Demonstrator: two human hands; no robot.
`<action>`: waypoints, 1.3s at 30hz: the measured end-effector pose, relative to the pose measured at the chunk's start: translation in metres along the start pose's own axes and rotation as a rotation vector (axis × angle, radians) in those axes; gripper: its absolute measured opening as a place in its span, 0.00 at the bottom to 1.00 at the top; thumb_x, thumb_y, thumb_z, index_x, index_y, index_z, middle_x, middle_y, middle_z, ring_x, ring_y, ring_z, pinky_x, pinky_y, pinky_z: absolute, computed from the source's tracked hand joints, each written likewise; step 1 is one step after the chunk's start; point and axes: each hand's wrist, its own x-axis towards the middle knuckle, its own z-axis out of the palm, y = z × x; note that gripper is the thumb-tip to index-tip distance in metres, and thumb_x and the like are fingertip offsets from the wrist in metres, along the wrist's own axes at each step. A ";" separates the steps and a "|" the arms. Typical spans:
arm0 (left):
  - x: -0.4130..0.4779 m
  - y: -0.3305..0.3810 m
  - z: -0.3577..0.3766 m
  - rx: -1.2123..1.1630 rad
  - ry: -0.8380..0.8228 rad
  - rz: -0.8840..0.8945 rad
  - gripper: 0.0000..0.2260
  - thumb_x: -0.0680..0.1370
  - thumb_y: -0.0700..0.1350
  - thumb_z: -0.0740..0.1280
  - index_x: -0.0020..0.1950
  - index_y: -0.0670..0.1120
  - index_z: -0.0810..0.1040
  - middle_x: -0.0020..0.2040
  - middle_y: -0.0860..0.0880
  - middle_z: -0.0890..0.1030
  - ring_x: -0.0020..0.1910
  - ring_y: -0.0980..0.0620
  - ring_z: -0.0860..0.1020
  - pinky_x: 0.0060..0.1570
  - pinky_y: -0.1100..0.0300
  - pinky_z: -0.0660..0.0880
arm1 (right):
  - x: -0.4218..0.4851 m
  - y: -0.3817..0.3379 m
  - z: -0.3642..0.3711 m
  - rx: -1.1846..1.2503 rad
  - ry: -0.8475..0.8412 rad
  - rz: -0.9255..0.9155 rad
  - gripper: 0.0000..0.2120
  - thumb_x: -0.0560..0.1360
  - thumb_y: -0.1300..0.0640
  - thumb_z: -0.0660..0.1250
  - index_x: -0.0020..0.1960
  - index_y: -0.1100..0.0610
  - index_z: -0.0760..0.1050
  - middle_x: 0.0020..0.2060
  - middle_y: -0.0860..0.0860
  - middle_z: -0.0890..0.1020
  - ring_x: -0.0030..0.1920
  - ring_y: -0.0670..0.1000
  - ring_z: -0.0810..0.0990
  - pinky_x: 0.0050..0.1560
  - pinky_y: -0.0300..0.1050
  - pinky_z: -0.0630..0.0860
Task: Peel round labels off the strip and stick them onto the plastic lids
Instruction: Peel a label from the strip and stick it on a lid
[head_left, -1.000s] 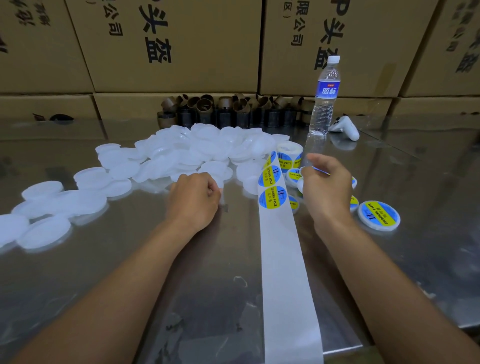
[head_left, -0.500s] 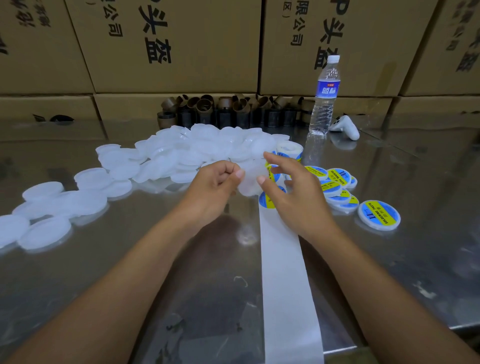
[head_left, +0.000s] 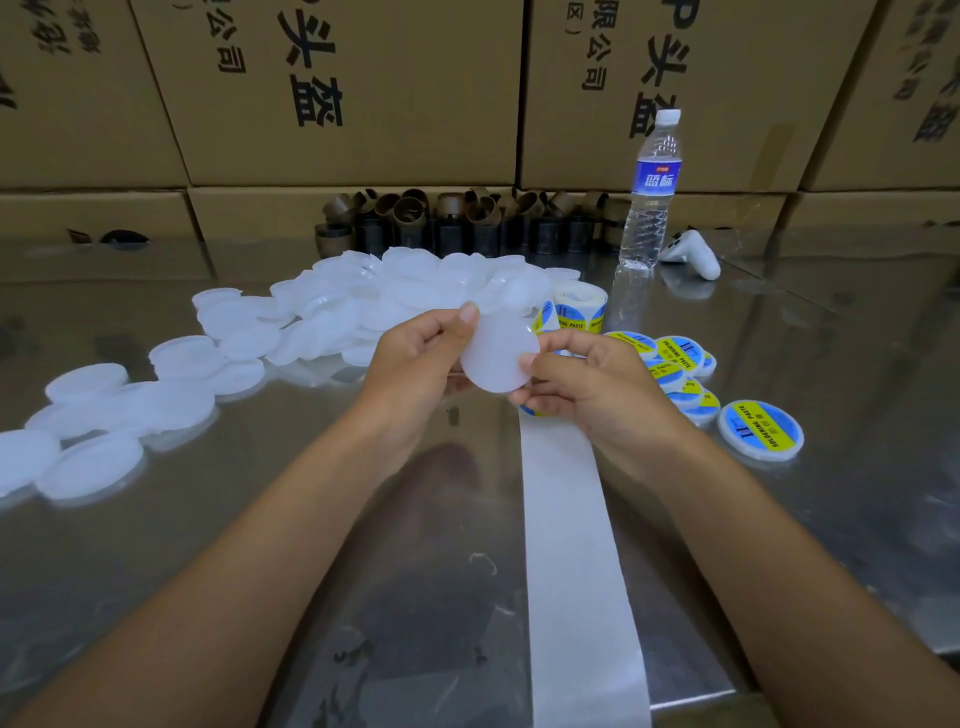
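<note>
Raised over the middle of the table (head_left: 156, 571), between both hands: a blank lid (head_left: 496, 353), white and cloudy, flat face toward the camera. Left hand (head_left: 415, 358) pinching its upper left rim, thumb tip on top, fingers curled behind. Right hand (head_left: 587, 384) pinching its right rim, thumb on the face, fingers curled beneath. Under the right hand and running to the table's near edge: the strip (head_left: 571, 545), bare white, with a sliver of blue-and-yellow label showing just below the fingers. Just behind the hands, standing upright: a label roll (head_left: 579, 309). Spread from the left edge to the middle: a heap of lids (head_left: 363, 306). Right of the hands: a cluster of labelled lids (head_left: 680, 369), plus a single labelled lid (head_left: 760, 430) apart, nearer the right edge. Along the far edge: cardboard rings (head_left: 457, 218), a water bottle (head_left: 649, 192), a white controller (head_left: 693, 254), all before stacked boxes (head_left: 337, 88).
</note>
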 end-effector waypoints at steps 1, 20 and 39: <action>0.000 0.000 0.000 -0.044 -0.025 -0.015 0.14 0.74 0.54 0.65 0.48 0.44 0.81 0.43 0.49 0.84 0.42 0.53 0.82 0.42 0.62 0.79 | -0.001 -0.001 0.000 0.044 -0.022 0.012 0.04 0.74 0.66 0.66 0.42 0.59 0.74 0.31 0.54 0.82 0.32 0.49 0.82 0.34 0.35 0.77; -0.006 -0.001 0.010 -0.251 -0.173 -0.058 0.08 0.81 0.43 0.60 0.53 0.47 0.78 0.45 0.46 0.79 0.45 0.49 0.78 0.44 0.61 0.77 | -0.005 0.001 0.004 0.035 -0.151 0.089 0.08 0.72 0.60 0.70 0.49 0.60 0.73 0.40 0.55 0.85 0.40 0.49 0.85 0.38 0.37 0.79; 0.000 -0.009 0.004 -0.213 0.058 -0.164 0.07 0.81 0.39 0.61 0.51 0.46 0.78 0.45 0.48 0.83 0.39 0.52 0.83 0.42 0.57 0.82 | 0.009 0.013 -0.010 -0.405 0.400 -0.002 0.15 0.73 0.66 0.67 0.57 0.55 0.72 0.35 0.50 0.80 0.33 0.46 0.73 0.32 0.36 0.70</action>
